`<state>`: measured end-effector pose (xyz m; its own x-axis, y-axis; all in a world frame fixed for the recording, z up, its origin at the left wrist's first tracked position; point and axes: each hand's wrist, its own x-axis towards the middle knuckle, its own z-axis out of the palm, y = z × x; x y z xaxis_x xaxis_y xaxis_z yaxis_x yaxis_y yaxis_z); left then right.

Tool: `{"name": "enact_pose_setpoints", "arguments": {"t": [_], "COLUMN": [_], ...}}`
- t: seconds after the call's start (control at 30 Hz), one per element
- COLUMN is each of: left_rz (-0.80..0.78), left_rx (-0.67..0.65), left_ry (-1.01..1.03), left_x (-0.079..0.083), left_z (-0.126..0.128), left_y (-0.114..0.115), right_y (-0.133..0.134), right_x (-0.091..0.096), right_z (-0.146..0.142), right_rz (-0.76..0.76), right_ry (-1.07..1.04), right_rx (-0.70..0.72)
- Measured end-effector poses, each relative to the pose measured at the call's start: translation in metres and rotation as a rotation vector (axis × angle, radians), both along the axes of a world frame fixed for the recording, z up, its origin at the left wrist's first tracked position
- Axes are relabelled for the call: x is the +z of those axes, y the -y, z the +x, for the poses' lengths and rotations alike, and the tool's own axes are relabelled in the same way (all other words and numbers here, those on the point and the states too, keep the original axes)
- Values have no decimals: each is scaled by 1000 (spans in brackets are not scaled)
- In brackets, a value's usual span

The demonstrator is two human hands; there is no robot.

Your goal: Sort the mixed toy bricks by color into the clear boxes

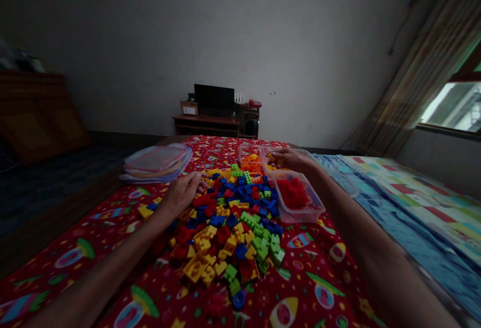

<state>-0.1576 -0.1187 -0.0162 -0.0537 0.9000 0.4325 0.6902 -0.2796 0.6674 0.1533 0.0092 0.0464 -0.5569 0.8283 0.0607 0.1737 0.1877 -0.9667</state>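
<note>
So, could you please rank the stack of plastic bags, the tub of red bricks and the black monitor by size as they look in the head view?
1. Stack of plastic bags and tub of red bricks: these look about alike, so I won't rank them.
2. Black monitor: smallest, though its distance makes that unsure.

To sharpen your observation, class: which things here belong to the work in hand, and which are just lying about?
Work: left hand, right hand, loose plastic bricks, clear tub of red bricks, clear tub of orange bricks.
Lying about: stacked clear bags, computer monitor, wooden desk.
</note>
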Motion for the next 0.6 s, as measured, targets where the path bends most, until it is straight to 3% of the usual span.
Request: {"name": "enact_pose_setpoints", "arguments": {"t": [0.17, 0.33, 0.4, 0.5, 0.6], "left_rz": [11, -37, -52, -52, -47], "left_rx": [-34, -71, -85, -98, -103], "left_ry": [-98, -153, -167, -186, -195], "left_x": [-9, -16, -17, -18, -20], "left_z": [-2, -4, -4, -4, -5], "left_y": [1, 7, 10, 10, 9], "right_y": [-24, -52, -61, -70, -73], "right_x": [0, 5, 9, 11, 7], "right_z": [10, 5, 5, 9, 12], "right_rz": [0, 235, 363, 493, 450], "right_ry": [202, 458, 665, 1064, 1249], "right_rx": [-62, -376, -444, -379, -258]}}
